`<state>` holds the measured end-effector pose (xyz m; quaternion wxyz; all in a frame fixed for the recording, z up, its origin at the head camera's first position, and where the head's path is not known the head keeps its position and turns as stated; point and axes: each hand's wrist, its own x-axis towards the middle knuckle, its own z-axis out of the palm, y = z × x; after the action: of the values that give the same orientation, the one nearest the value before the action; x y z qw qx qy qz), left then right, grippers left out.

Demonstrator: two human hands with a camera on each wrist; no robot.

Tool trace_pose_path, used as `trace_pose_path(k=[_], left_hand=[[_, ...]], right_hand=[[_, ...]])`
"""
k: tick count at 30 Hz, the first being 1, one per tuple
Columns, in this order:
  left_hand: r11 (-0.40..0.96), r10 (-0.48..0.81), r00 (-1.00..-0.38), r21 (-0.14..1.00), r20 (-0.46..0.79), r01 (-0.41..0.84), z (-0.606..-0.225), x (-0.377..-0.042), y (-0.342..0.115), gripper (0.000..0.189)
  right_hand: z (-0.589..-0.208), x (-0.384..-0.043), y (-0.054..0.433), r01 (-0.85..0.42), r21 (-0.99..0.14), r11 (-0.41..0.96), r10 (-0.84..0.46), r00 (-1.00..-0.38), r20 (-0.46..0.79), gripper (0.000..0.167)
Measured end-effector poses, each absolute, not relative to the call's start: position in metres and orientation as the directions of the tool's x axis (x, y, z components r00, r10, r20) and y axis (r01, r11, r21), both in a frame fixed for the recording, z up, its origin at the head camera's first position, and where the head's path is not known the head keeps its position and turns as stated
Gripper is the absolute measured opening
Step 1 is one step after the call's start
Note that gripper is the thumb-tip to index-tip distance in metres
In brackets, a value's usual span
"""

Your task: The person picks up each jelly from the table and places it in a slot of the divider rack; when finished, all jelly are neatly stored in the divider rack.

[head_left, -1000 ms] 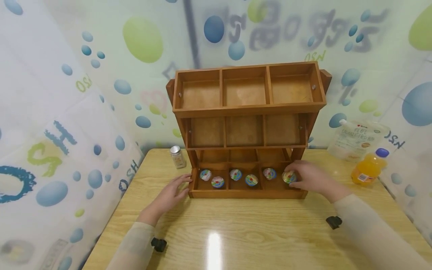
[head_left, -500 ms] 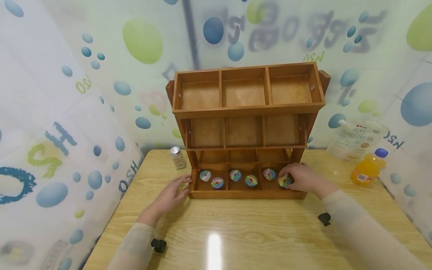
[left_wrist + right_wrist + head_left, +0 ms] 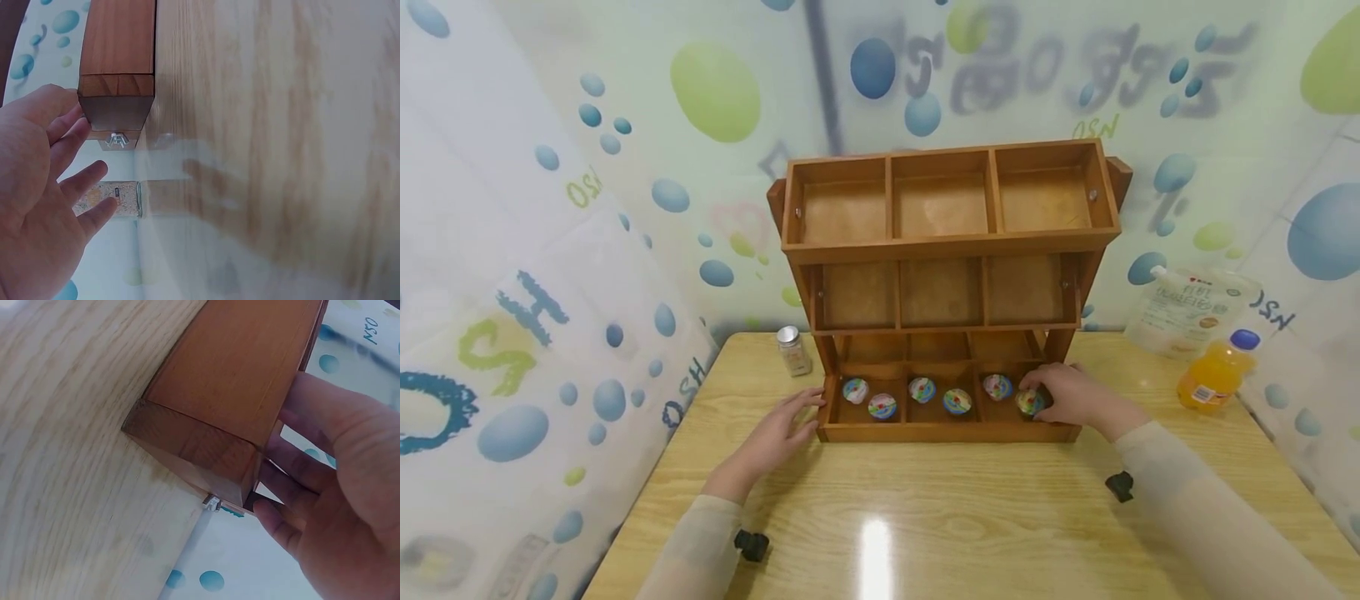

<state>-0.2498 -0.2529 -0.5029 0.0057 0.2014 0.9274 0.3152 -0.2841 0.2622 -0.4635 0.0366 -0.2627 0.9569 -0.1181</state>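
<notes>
A brown wooden rack (image 3: 951,432) with tiers of compartments stands on the table. Its bottom tier holds several small foil-lidded cups, two per compartment, such as the pink-lidded cup (image 3: 997,387) and the blue-lidded cup (image 3: 957,402). My right hand (image 3: 1071,395) reaches into the bottom right compartment and pinches a yellowish-lidded cup (image 3: 1028,403) between thumb and fingers. In the right wrist view the rack's front corner hides that cup. My left hand (image 3: 778,429) touches the rack's left end with its fingertips, fingers spread and loosely bent in the left wrist view.
A glass shaker jar (image 3: 794,352) with a metal lid stands left of the rack. At the right are an orange drink bottle (image 3: 1217,372) with a purple cap and a spouted pouch (image 3: 1191,312). Patterned wall covering surrounds the wooden table (image 3: 940,517).
Within the bottom right compartment, my right hand has moved the yellowish-lidded cup slightly left and toward the front. For the last half second it has stayed nearly still. The left hand remains in place.
</notes>
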Motion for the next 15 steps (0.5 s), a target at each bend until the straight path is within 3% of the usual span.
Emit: trace_pose_path(k=[9,15], left_hand=[[0.728,0.386,-0.914,0.569,0.123,0.384,-0.504,-0.251,-0.253,0.039],[0.783,0.376,-0.92,0.494,0.107,0.377,-0.498,-0.243,-0.256,0.045]], right_hand=[[-0.459,-0.263,0.274,-0.514,-0.25,0.821,-0.477,-0.857,0.196,0.033],[-0.467,-0.249,0.293,-0.471,-0.265,0.841,-0.407,-0.875,0.263,0.035]])
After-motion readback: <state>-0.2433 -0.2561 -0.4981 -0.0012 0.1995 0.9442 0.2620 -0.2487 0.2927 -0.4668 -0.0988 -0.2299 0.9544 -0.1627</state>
